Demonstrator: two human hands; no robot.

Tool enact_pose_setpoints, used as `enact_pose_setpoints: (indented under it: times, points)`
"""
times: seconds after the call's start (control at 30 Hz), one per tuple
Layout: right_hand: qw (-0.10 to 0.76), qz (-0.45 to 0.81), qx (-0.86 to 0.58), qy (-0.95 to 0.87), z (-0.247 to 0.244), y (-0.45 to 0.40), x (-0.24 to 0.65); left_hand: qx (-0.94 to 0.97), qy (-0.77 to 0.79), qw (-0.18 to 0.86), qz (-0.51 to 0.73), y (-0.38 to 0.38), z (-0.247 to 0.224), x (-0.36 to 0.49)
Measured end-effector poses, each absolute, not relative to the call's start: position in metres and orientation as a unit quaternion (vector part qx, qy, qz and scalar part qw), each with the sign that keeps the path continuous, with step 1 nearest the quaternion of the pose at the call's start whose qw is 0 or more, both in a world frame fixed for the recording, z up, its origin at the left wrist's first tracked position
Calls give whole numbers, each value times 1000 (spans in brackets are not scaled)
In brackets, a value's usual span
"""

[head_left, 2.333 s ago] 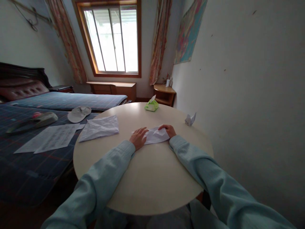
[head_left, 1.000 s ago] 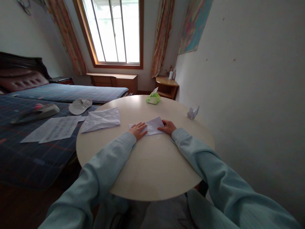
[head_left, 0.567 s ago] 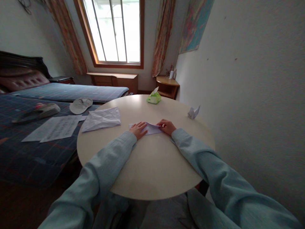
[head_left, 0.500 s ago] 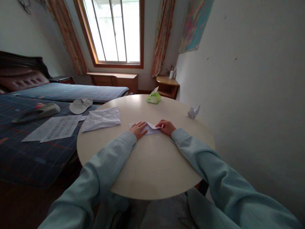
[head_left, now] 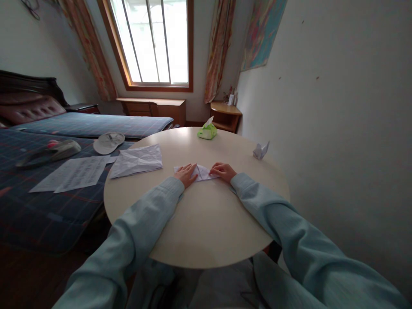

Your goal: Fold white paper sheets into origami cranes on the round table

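A small folded white paper (head_left: 202, 172) lies on the round beige table (head_left: 199, 223). My left hand (head_left: 187, 174) lies flat on its left end, fingers spread. My right hand (head_left: 222, 171) rests on its right end with the fingers curled over a folded flap, pressing it down toward the left hand. Most of the paper is hidden under both hands; only the middle shows.
A crumpled white sheet (head_left: 137, 161) lies on the table's left side. A green tissue pack (head_left: 207, 131) stands at the far edge and a small folded paper figure (head_left: 260, 151) at the right, near the wall. Printed papers (head_left: 72, 173) lie on the bed to the left.
My right hand has folded the paper's right part over to the left, so the paper is narrower. The left hand has stayed pressed on the left end.
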State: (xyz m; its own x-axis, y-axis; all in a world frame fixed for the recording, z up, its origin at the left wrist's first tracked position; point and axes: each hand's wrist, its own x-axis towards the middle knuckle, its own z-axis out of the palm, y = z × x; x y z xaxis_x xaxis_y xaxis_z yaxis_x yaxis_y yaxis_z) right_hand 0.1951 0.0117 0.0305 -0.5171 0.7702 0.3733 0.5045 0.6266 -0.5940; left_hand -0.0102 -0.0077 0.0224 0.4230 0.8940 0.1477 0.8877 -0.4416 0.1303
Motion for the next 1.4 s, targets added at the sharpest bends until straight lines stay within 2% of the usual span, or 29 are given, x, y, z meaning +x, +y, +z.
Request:
enact_pose_setpoints:
  times: [0.33,0.5,0.67,1.4]
  points:
    - [309,104,-395,-859,26,13,181,832,536,-53,135,-15,26,2]
    - [328,100,-366,-865,24,13,182,864,488,-32,123,-12,22,-1]
    - [310,137,-313,-887,22,14,183,870,484,9,94,-11,23,-1]
    - [305,161,-332,-878,25,11,182,867,488,4,106,-14,26,-1]
